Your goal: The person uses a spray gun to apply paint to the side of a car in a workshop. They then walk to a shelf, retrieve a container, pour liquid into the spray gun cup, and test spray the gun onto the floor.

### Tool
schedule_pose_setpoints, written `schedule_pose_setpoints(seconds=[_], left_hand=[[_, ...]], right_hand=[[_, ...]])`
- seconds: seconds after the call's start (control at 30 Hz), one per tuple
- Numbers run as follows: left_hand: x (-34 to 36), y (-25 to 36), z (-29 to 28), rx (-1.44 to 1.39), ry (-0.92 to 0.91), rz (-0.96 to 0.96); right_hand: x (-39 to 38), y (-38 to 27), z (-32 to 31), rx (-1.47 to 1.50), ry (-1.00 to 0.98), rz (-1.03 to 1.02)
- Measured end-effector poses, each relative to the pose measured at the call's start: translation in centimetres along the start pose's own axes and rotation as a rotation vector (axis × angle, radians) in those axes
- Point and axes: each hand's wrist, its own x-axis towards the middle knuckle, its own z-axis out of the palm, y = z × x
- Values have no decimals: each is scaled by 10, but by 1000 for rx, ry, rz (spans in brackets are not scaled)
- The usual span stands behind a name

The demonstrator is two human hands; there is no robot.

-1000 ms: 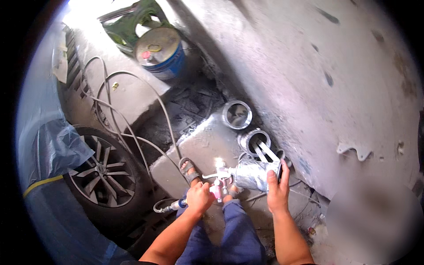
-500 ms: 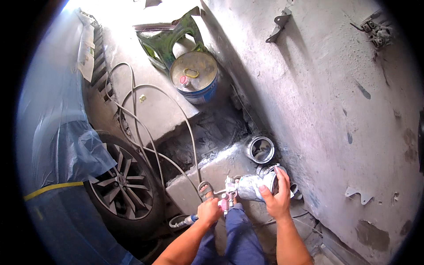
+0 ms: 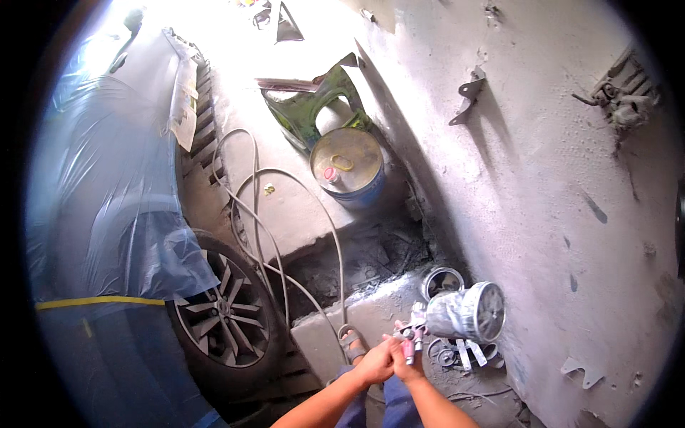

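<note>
A paint spray gun (image 3: 417, 332) with a pinkish body is tilted to the right in front of me. Its large grey, paint-smeared cup (image 3: 467, 312) lies nearly sideways, with the round end facing right. My right hand (image 3: 407, 365) is closed around the gun's handle. Pressed against it, my left hand (image 3: 375, 362) is also closed at the handle; its fingertips are partly hidden. Behind the cup, an open round metal can (image 3: 442, 282) stands on the ledge. Small cups and strips (image 3: 464, 353) lie below the cup.
A wheel (image 3: 222, 310) and a car side under blue plastic sheeting (image 3: 107, 207) are on the left. A hose (image 3: 341, 264) loops across the broken concrete. A blue drum (image 3: 349, 160) stands by a green part (image 3: 314, 107). A rough wall (image 3: 528, 214) rises on the right.
My right hand has left the cup and come down to the gun's handle beside my left hand. The gun and cup have swung up and right; the whole view has shifted.
</note>
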Motion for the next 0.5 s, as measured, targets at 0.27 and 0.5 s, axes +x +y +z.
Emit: schedule_pose_setpoints(seconds=[0.27, 0.5], left_hand=[[-75, -36, -5, 335, 114, -336], [-186, -119, 50, 562, -268, -909]], right_hand=[[59, 39, -27, 94, 352, 196], [97, 114, 4, 320, 476, 404]])
